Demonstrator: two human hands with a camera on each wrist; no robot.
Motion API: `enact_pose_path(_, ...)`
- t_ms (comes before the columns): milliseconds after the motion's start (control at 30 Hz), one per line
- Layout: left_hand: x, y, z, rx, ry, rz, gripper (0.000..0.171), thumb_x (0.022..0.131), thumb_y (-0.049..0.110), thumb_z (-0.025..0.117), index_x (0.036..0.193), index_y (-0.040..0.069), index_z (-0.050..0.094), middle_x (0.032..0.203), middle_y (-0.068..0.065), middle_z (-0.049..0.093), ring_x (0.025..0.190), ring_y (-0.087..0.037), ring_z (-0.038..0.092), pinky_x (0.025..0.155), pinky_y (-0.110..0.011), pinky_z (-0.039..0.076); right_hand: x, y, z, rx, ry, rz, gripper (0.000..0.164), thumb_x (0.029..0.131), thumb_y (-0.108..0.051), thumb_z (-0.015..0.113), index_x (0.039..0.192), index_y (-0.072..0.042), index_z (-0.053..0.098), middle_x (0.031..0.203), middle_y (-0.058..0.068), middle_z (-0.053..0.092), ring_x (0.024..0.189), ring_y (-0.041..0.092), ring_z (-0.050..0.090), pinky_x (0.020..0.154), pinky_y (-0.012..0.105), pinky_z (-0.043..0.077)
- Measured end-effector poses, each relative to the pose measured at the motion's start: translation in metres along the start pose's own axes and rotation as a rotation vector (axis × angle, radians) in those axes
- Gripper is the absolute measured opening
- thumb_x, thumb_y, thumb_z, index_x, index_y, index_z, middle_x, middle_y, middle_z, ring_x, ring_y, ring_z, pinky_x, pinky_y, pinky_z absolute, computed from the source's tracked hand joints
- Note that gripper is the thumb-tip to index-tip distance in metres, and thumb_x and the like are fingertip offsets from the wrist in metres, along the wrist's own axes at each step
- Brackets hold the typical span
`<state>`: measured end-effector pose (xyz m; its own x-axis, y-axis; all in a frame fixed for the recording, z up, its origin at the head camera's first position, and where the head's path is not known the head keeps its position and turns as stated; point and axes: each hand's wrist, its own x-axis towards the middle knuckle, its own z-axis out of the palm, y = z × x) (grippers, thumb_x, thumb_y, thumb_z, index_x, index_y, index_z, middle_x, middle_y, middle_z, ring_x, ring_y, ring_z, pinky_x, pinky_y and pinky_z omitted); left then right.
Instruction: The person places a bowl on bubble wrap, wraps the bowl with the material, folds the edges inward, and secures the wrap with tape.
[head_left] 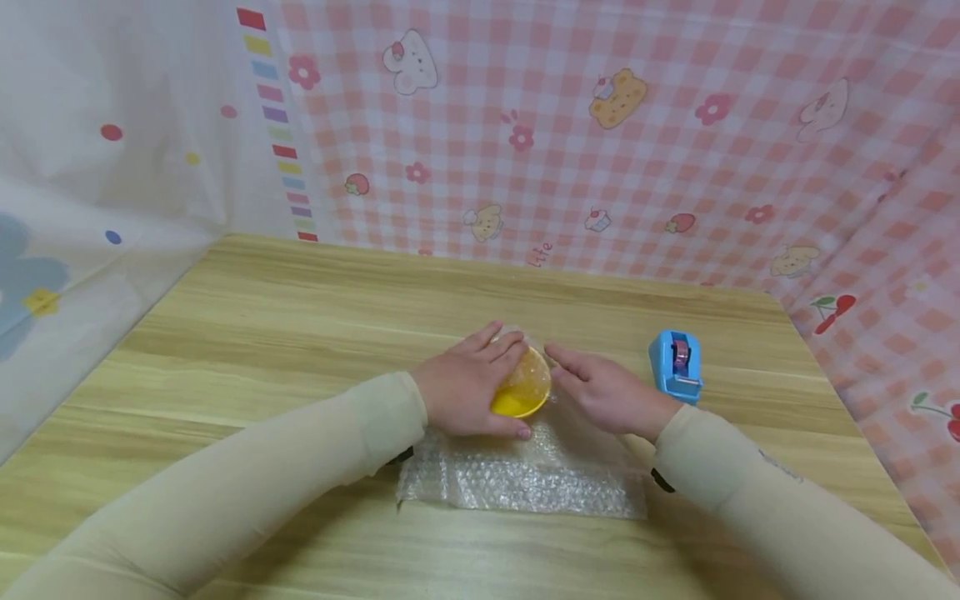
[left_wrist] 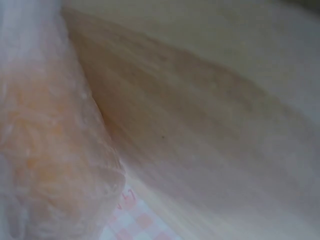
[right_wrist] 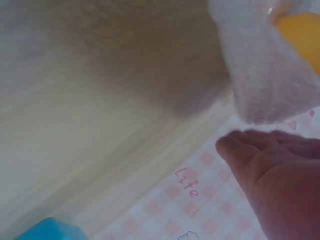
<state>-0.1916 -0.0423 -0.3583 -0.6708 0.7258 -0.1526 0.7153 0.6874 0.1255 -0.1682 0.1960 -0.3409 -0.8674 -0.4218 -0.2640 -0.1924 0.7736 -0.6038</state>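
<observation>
A yellow bowl (head_left: pixel 516 405), its round rim facing up, sits on a sheet of bubble wrap (head_left: pixel 525 483) that also covers part of its mouth. From the left, my left hand (head_left: pixel 468 387) holds the wrapped bowl, fingers over the far side and thumb along the near side. My right hand (head_left: pixel 603 392) is just right of the bowl, its fingers straight and together, with bubble wrap beneath it. The right wrist view shows this hand (right_wrist: pixel 280 175) beside the wrapped side of the yellow bowl (right_wrist: pixel 302 40). In the left wrist view, cloudy bubble wrap (left_wrist: pixel 55 150) hides most of the bowl.
A blue tape dispenser (head_left: pixel 675 367) with a roll of tape stands on the wooden table (head_left: pixel 300 308), right of my right hand. Pink checked cloth (head_left: pixel 487 167) hangs behind the table and along its right side; pale cloth (head_left: pixel 150 192) hangs on the left.
</observation>
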Motion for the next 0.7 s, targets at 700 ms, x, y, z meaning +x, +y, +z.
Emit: enact_pose_path(700,0.0,0.003,0.001,-0.047,0.01,-0.009,0.117,0.091,0.084,0.051,0.17,0.009,0.008,0.179,-0.01,0.0,0.165,-0.039,0.0,0.135,-0.044,0.004,-0.002,-0.003,0.014,-0.208,-0.004,-0.138,0.064,0.114,-0.023,0.041,0.168,-0.003,0.014,0.175,0.017,0.018,0.159,0.038,0.028,0.128,0.056,0.026)
